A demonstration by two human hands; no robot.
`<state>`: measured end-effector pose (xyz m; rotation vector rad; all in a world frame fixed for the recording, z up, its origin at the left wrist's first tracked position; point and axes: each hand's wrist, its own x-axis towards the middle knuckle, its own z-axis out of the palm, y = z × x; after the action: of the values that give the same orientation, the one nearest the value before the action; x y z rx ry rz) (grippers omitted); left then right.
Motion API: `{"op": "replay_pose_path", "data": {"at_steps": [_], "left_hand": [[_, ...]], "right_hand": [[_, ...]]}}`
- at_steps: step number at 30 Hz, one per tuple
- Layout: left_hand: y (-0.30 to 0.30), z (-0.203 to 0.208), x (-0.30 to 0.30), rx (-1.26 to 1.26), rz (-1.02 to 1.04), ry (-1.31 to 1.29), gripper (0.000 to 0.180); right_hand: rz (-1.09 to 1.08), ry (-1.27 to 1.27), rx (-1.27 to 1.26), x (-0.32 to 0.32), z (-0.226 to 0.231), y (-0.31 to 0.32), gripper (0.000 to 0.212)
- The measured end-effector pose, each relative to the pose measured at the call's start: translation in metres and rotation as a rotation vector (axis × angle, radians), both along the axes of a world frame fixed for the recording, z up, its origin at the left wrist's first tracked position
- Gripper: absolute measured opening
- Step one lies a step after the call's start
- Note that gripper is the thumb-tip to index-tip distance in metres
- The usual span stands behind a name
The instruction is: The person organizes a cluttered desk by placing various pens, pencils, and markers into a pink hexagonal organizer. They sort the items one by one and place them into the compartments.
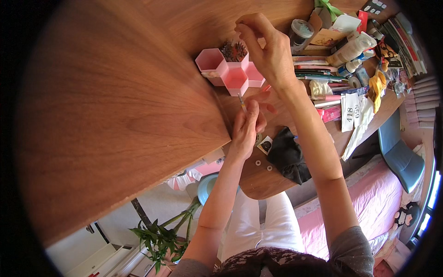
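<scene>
My left hand (247,129) is closed around a slim pen-like stick (242,101) with a greyish tip pointing up and away from me. That tip sits just in front of a pink organizer (236,82) made of joined hexagonal cups. In the organizer's far cup is a dark brown, spiky clump (234,51), whose kind I cannot make out. Above and to the right of the cups, my right hand (272,53) is raised, its thumb and index finger brought together. Whatever may be between those fingertips is too small to make out.
A wooden panel (124,101) rises along the left. Pens (316,71), a lidded clear cup (302,31), bottles (353,48) and paper strips (362,124) crowd the right. A black cloth (288,157) and two small white rings (264,165) lie near the desk's front edge.
</scene>
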<state>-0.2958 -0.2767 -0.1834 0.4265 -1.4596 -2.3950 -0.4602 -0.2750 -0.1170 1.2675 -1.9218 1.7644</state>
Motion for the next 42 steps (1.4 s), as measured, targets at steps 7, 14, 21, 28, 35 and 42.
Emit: {"op": "replay_pose_path", "data": {"at_steps": [7, 14, 21, 28, 35, 42], "left_hand": [[-0.002, -0.002, 0.0, -0.007, -0.003, 0.001, 0.051], [0.0, 0.002, -0.002, 0.016, -0.016, -0.016, 0.049], [-0.002, 0.0, 0.002, 0.003, -0.004, 0.011, 0.034], [0.004, -0.032, 0.004, -0.011, 0.013, 0.215, 0.037], [0.001, -0.009, -0.002, -0.223, 0.105, -0.027, 0.054], [0.002, -0.005, -0.002, -0.115, 0.083, -0.039, 0.051]], "right_hand": [[0.006, -0.071, -0.031, 0.005, 0.0, 0.006, 0.012], [-0.063, 0.187, 0.264, -0.011, -0.039, 0.002, 0.016], [0.105, -0.195, 0.407, 0.033, 0.007, 0.057, 0.02], [0.382, -0.367, 0.501, 0.059, 0.004, 0.09, 0.015], [0.005, -0.288, -0.158, 0.02, 0.02, 0.045, 0.013], [0.02, -0.177, 0.062, 0.005, -0.002, 0.011, 0.015]]}}
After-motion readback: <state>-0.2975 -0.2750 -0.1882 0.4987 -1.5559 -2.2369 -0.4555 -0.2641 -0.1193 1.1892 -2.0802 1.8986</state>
